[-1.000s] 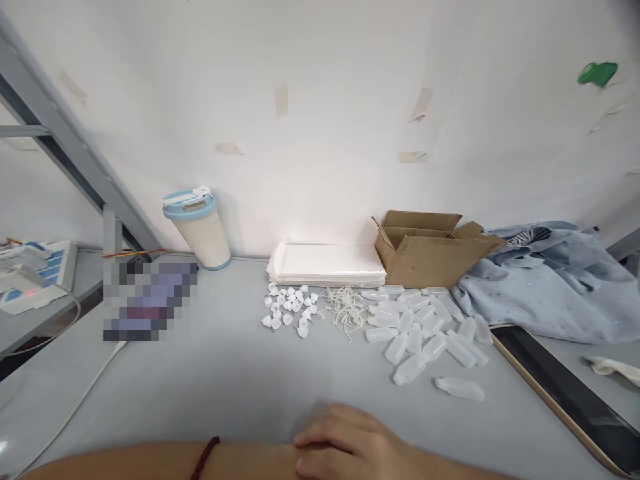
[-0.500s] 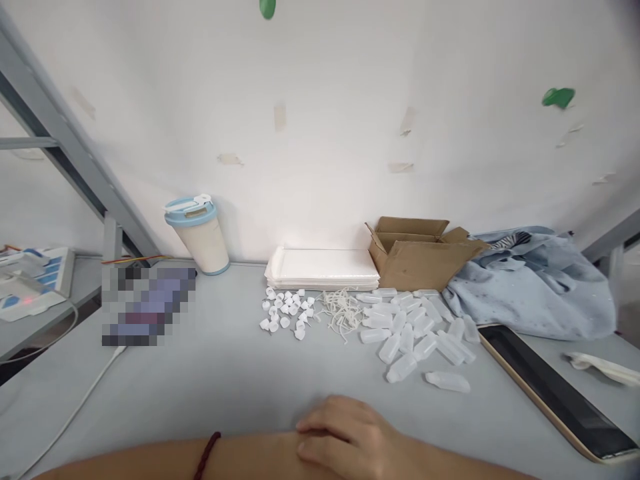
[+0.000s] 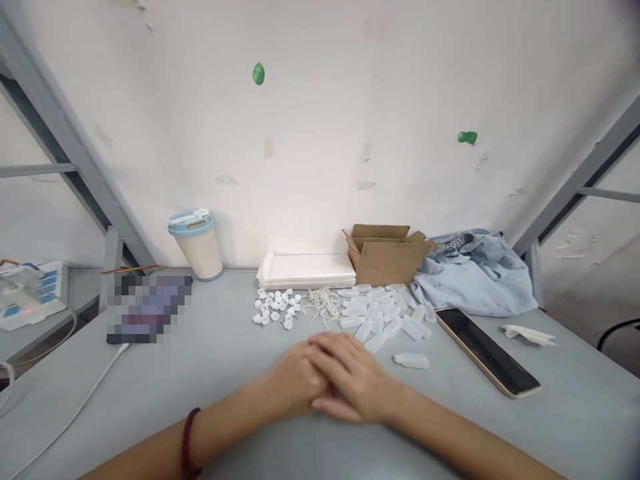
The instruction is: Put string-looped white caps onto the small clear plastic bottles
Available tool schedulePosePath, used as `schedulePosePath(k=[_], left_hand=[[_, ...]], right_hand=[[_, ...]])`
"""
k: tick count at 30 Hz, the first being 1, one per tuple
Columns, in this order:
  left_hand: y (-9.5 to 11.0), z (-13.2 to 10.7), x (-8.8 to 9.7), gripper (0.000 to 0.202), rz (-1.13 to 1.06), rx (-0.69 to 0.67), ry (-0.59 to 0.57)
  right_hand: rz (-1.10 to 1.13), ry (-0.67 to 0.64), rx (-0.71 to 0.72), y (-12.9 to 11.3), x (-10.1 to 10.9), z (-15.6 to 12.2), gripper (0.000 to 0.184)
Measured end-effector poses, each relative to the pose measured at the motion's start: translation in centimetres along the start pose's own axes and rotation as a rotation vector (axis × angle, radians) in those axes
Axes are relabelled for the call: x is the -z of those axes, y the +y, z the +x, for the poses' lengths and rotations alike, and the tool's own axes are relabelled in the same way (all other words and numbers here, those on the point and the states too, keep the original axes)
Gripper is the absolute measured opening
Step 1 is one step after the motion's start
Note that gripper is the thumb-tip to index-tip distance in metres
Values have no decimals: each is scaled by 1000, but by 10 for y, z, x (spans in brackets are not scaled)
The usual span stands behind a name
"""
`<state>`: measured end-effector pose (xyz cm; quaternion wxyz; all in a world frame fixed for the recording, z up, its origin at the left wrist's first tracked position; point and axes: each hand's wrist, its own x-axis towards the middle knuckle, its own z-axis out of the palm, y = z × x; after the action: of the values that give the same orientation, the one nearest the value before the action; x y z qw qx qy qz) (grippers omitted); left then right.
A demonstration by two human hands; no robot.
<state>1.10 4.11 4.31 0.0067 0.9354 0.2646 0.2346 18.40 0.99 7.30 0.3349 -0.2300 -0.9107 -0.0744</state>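
Observation:
My two hands rest together on the grey table (image 3: 225, 347), near its middle. My right hand (image 3: 353, 377) lies flat across my left hand (image 3: 290, 381), fingers stretched out, holding nothing. The left hand's fingers are hidden under it; a dark red bracelet (image 3: 187, 443) circles the left wrist. Just beyond the hands lies a heap of small clear plastic bottles (image 3: 380, 315), with one stray bottle (image 3: 411, 361) nearest my right hand. Left of the heap are thin white strips (image 3: 323, 304) and several white caps (image 3: 275, 311).
Along the wall stand a cup with a blue lid (image 3: 196, 243), a stack of white sheets (image 3: 306, 270), an open cardboard box (image 3: 385, 259) and a crumpled blue cloth (image 3: 470, 275). A dark-screened phone (image 3: 487, 351) lies at right, a white cable (image 3: 75, 413) at left.
The view has pulled back and tilted, so more table and wall show. My hands have come forward from the bottom edge toward the table's middle, right hand still over left.

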Motion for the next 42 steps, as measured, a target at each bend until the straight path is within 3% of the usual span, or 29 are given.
schedulePosePath(k=[2, 5, 8, 10, 13, 15, 17, 21, 25, 31, 35, 40, 42], left_hand=[[-14, 13, 15, 15, 80, -68, 2], [-35, 17, 33, 21, 274, -5, 93], [-51, 11, 37, 23, 321, 13, 93], [-60, 6, 33, 27, 323, 37, 71], [-70, 1, 25, 33, 309, 61, 48], [-73, 0, 22, 35, 306, 63, 45], [-74, 1, 20, 35, 313, 59, 46], [-70, 4, 21, 33, 300, 49, 59], [-66, 6, 20, 39, 261, 21, 52], [-64, 10, 13, 36, 228, 31, 46], [-67, 13, 7, 31, 128, 37, 132], [-67, 22, 5, 21, -48, 165, 160], [-62, 29, 7, 19, -107, 271, 196]], right_hand=[[-77, 70, -151, 13, 9, -4, 39], [-145, 123, -343, 34, 18, -14, 25], [-166, 168, -496, 53, 33, -19, 17], [-122, 39, -639, 61, 49, -19, 16], [35, -303, -917, 66, 77, -19, 13], [131, -498, -1004, 67, 95, -21, 10], [164, -586, -1064, 68, 108, -26, 13], [158, -787, -1126, 68, 115, -34, 26], [84, -923, -1171, 68, 107, -36, 18], [277, -863, -1049, 68, 109, -32, 12], [538, -714, -939, 63, 107, -25, 17], [816, -389, -965, 50, 69, -4, 28], [813, -276, -982, 46, 48, 9, 32]])
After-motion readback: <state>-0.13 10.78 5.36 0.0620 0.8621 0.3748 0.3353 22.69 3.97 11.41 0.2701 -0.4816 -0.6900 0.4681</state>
